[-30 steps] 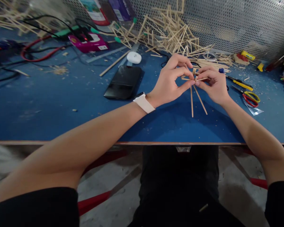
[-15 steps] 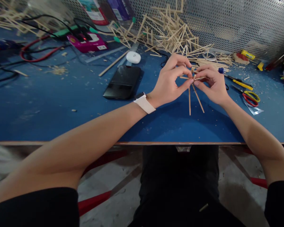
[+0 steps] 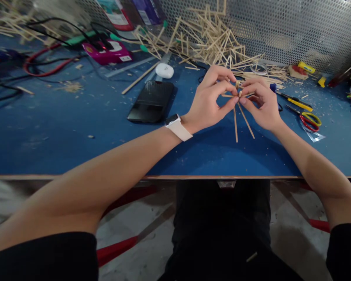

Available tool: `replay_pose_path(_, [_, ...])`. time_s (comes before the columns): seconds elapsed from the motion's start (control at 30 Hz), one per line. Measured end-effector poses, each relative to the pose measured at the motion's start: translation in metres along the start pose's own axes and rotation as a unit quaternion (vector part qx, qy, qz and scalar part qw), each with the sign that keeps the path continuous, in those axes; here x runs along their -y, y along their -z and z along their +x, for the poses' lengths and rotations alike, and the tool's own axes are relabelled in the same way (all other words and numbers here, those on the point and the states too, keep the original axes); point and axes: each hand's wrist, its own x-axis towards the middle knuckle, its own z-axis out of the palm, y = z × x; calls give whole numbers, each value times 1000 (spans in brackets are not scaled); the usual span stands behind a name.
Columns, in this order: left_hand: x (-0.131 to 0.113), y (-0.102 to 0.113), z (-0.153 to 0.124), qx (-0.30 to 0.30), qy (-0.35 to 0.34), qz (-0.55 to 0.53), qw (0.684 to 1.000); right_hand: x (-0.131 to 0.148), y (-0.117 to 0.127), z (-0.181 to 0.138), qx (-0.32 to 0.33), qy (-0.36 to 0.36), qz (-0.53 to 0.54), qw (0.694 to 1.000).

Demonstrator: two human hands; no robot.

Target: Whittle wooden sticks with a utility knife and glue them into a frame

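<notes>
Between my two hands is a small structure of thin wooden sticks (image 3: pixel 246 122), raised over the blue table (image 3: pixel 105 152). Two of its sticks slant down towards me, and others stick out sideways among the fingers. My left hand (image 3: pixel 212 99), with a watch (image 3: pixel 178 127) on its wrist, pinches the joint from the left with thumb and fingertips. From the right, my right hand (image 3: pixel 262 102) is closed on the same joint. Fingers cover much of where the sticks meet.
Behind the hands lies a heap of wooden sticks (image 3: pixel 213 39) against a perforated metal panel (image 3: pixel 280 31). A phone (image 3: pixel 152 101) and white earbud case (image 3: pixel 164 71) are left. Scissors (image 3: pixel 308 120) and a yellow-handled cutter (image 3: pixel 300 103) lie right. A purple power strip (image 3: pixel 111 52) trails cables.
The lower ends of the two downward sticks have swung slightly to the right. Both hands keep their grip in nearly the same place.
</notes>
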Motion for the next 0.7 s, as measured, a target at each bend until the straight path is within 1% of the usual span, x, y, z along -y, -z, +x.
replay_pose_path(0.2, [2,-2,-1,-8,2,4,1000,-3,2,2,-1,-20,-12,1000])
replay_pose_path(0.43, [-1,-2,-2,-5,14,-11,1000,-3,1,1,-15,1,-35,999])
replay_pose_path(0.57, [-4,-2,-3,1,27,-24,999,-2,-2,-1,-20,-3,-30,999])
replay_pose_path(0.7, [-2,-2,-2,3,25,-19,999,1,-2,-2,-25,13,-21,999])
